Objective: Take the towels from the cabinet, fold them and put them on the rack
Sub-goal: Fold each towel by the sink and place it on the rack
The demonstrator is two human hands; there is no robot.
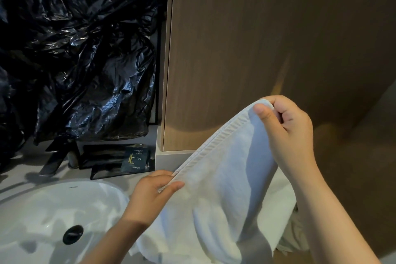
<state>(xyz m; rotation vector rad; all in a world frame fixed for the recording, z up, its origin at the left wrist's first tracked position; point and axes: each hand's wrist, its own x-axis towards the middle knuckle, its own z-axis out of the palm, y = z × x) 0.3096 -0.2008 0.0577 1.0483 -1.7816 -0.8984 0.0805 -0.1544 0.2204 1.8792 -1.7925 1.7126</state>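
Up in the air, a white towel [214,188] is held in front of the person, over the right edge of the grey tabletop [159,162] and just right of the sink. It is thick terry cloth, plain and unmarked, with a stitched, ribbed hem [214,141] pulled into a taut diagonal line from lower left to upper right. Below that hem the cloth hangs in soft, loose folds, shadowed bluish on its right half. The left hand [153,192] pinches the lower end of the hem between thumb and curled fingers [159,174]. The right hand [287,128], higher up, pinches the top corner, with the thumb pressed against the curled fingers [269,99]. More white cloth shows behind the right forearm; whether it is the same towel cannot be told. Behind the towel rises a wood-grain panel [267,45]. To the left lies an oval white sink [38,203] with a dark drain [72,234], and behind it a black faucet [51,162]. Black sachets [135,159] rest on a dark tray, and crinkled black plastic sheeting [75,53] covers the wall above.
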